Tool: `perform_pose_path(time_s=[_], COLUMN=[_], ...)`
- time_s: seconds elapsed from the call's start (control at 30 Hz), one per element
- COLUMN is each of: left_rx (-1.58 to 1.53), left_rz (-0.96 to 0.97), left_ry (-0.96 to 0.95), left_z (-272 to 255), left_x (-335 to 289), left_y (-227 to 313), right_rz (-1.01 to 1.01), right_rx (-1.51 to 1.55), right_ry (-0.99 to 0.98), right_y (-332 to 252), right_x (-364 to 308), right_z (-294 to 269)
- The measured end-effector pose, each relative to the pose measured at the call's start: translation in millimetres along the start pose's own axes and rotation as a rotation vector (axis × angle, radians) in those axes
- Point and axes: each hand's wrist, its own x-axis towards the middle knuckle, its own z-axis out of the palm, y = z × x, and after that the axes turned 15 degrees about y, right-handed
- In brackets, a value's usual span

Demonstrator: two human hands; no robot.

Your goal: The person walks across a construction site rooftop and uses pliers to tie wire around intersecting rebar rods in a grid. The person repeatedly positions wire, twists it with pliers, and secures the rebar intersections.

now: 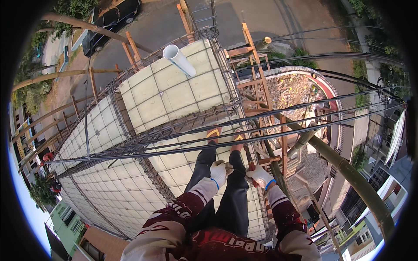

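A pipe (179, 59) stands at upper centre on the mesh-covered formwork deck (161, 93). Rebar (174, 143) crosses mid-frame; wooden scaffolding (261, 91) rises right of it, a bamboo pole (348, 174) lower right.

rebar cage (174, 126) and cables (278, 117) ahead

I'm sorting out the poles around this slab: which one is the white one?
The white plastic pipe, standing up through the rebar mesh at the slab's far end. The other poles are brown or green bamboo scaffolding.
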Motion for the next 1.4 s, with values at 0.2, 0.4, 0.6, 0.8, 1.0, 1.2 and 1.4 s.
perform_pose_path(time_s=[0.2, 0.4, 0.6, 0.8, 1.0, 1.2, 1.4], left_rx=[0.121, 0.040, -0.186, 0.033, 0.624, 1.151, 1.141], left_rz=[0.056, 0.073, 0.530, 1.075, 1.073, 0.930, 0.886], left_ry=[-0.210, -0.531, -0.471, -0.252, -0.124, 0.252, 0.448], left_z=[-65, -81, -44, -107, -177, -308, -354], left_x=[-84, -170, -248, -294, -279, -209, -216], left_y=[35, 61, 138, 220, 202, 141, 134], right_rz=[-0.059, -0.248, -0.734, -1.071, -1.001, -0.904, -1.120], right_rx=[-0.022, -0.101, -0.133, 0.885, 0.861, 0.997, 1.054], right_ry=[-0.034, 0.071, 0.714, 1.439, 2.190, 2.072, 2.152], right_y=[22, 3, -32, -36, 1, 27, 26], right_x=[-121, -213, -265, -355, -478, -483, -448], right_z=[33, 44, 11, -131, -266, -322, -359])
